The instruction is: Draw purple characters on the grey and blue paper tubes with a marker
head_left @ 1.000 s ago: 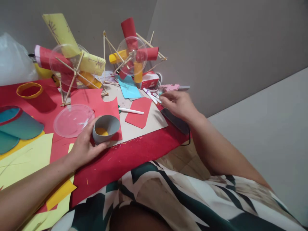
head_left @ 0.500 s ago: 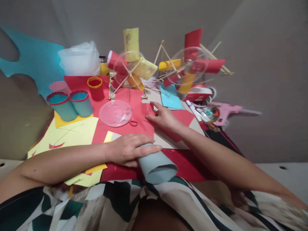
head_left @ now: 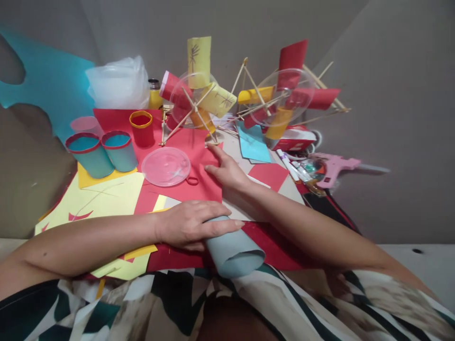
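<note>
My left hand [head_left: 194,225] is wrapped over a grey-blue paper cup [head_left: 232,248] lying on its side at the near table edge, over my lap. Farther in, my right hand [head_left: 223,169] rests with fingers stretched flat on a red paper sheet [head_left: 194,151]. Just left of that hand lie a clear plastic lid [head_left: 166,166] and a small red ring [head_left: 192,180].
Two teal cups [head_left: 103,151] and a red cup with a yellow rim [head_left: 141,127] stand at the left. Two stick-and-cup wheel models [head_left: 245,94] rise at the back. Markers and a pink glue gun [head_left: 334,166] lie right. Yellow paper [head_left: 106,194] covers the near left.
The view swung left. My left hand drew the grey-blue cup to the near edge and tipped it onto its side. My right hand left the markers and settled on the red sheet.
</note>
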`<state>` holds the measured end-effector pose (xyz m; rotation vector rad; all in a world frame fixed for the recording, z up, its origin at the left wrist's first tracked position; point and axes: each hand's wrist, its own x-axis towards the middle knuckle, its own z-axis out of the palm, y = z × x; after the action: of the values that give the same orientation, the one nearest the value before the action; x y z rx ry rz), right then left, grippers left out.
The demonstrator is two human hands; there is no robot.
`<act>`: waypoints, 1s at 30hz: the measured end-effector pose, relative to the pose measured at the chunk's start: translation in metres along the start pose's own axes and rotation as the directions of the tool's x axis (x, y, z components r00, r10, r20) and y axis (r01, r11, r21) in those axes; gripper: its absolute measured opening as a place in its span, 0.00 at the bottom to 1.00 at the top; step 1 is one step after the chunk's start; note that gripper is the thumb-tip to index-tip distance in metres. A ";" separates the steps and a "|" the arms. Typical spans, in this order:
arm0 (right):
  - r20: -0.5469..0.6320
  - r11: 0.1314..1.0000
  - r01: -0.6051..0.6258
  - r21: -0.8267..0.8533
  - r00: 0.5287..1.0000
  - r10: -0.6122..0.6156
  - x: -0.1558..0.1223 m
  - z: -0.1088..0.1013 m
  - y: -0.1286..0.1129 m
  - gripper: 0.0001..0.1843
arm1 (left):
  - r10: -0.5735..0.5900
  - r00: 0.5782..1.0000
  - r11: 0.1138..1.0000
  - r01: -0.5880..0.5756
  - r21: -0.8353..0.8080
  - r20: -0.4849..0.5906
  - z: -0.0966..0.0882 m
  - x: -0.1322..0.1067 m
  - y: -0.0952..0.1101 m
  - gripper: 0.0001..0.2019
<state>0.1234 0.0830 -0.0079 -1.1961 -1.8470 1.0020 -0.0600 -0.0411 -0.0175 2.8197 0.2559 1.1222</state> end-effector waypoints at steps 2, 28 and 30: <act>0.020 0.999 0.042 -0.011 0.999 -0.041 0.004 0.005 -0.010 0.45 | 0.012 1.000 1.000 -0.012 -0.001 -0.015 -0.004 0.003 0.001 0.30; -0.028 0.800 -0.069 -0.596 0.997 0.065 -0.042 -0.129 -0.002 0.10 | -0.243 0.966 0.961 0.252 -0.110 0.094 -0.008 0.000 -0.014 0.44; 0.007 0.804 -0.065 -0.591 0.996 0.085 -0.039 -0.113 -0.003 0.11 | -0.249 0.964 0.960 0.258 -0.111 0.092 -0.008 0.000 -0.014 0.45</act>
<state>0.2322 0.0715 0.0397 -1.6261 -2.2401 0.4791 -0.0666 -0.0266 -0.0138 2.6231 0.5081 0.9383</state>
